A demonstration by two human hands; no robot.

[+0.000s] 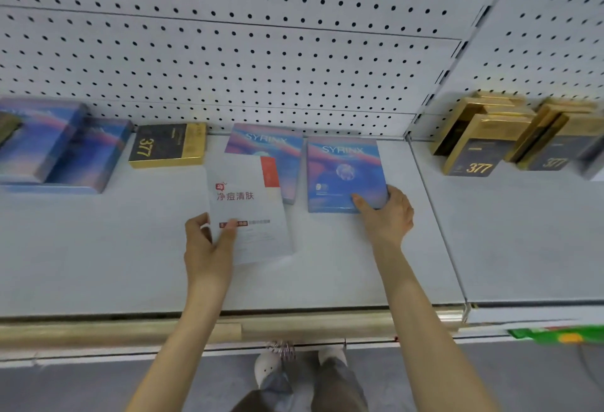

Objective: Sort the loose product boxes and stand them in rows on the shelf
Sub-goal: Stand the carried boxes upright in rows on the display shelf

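Shelf: I see a pale grey shelf [98,248] with a white pegboard back [261,52], viewed from above.
Far left: blue boxes [58,146] lie flat and overlapping near the pegboard, blurred.
Black box: a black and gold box marked 377 [166,145] lies flat just right of them, apart from both hands.
Left hand: my left hand [209,245] grips the white box [248,212] at its near left corner, thumb on the printed face, fingers curled behind the edge.
White box: its long axis runs away from me towards the pegboard, leaning a little left. Its far end overlaps the middle blue box. I cannot tell whether it rests on the shelf or is lifted.
Middle blue box: a flat box marked SYRINX [264,143], partly hidden by the white box.
Right blue box: a second SYRINX box [343,173] lies flat, face up, just right of the middle one, its long axis also running from me to the pegboard.
Right hand: my right hand [385,212] holds this box at its near right corner, thumb on top, fingers wrapped round the right edge.
Key relation: each box extends away from its hand, so I judge that standing one means tipping its far end up.
Next bay: dark and gold 377 boxes [474,146] stand in rows, well apart from my hands.
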